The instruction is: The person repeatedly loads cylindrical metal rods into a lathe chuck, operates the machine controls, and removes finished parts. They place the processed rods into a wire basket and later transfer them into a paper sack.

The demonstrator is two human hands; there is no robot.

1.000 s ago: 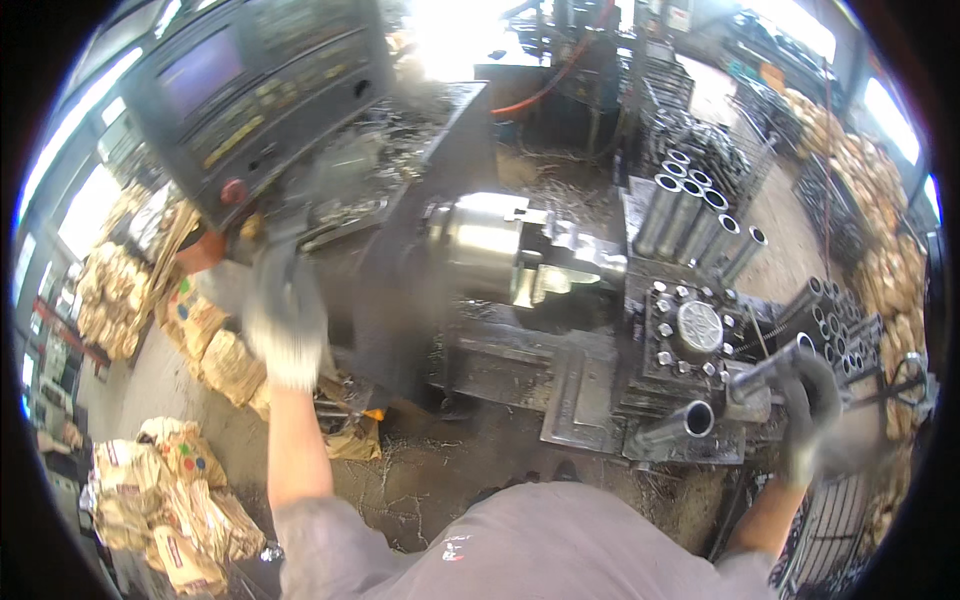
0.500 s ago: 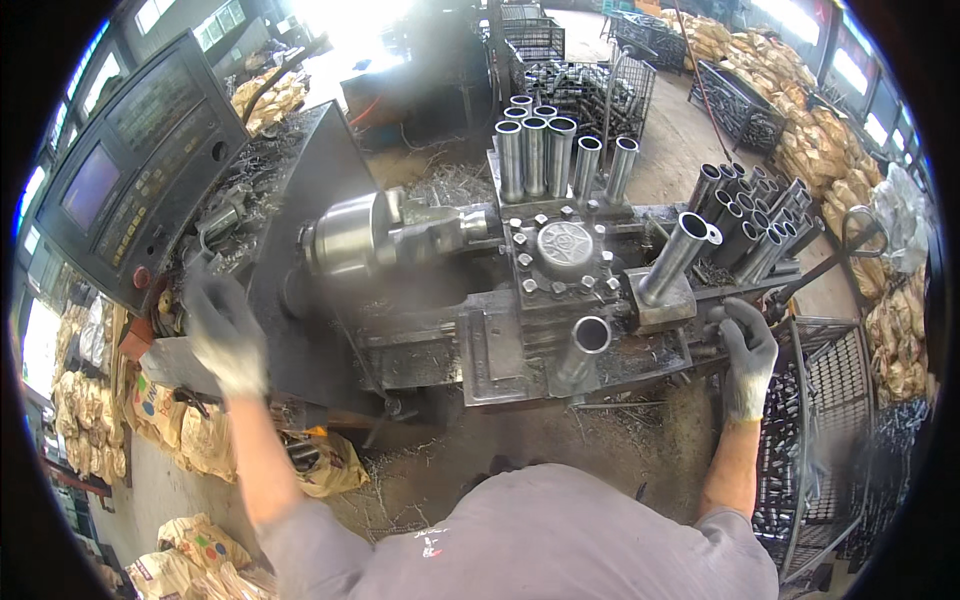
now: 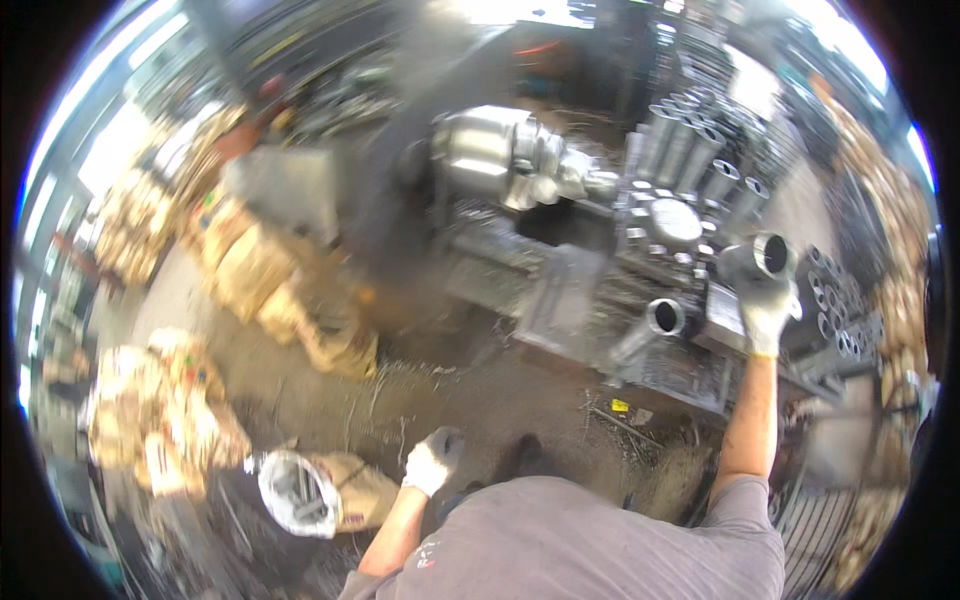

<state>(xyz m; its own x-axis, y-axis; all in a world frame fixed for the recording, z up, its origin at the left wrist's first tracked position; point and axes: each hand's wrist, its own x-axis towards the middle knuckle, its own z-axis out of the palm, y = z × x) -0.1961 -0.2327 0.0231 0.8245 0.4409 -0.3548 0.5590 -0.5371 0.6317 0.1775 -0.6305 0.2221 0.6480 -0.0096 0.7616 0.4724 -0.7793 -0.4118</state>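
My right hand, in a grey and white glove, is closed around a metal tube beside the lathe's bolted tool post. Blur hides some of its fingers. My left hand, gloved alike, hangs low near my body with its fingers curled in; nothing shows in it. A second metal tube leans near the front of the carriage. At the left of the tool post is the shiny chuck with a metal part in front of it.
Several upright tubes stand behind the tool post. More tubes are stacked at the right. Brown sacks lie at the left, and an open sack holding metal pieces is near my left arm. Metal shavings litter the floor.
My view has swung left. My left hand has left the control panel and dropped to my side. My right hand has gone from beside the lathe onto the tube standing there.
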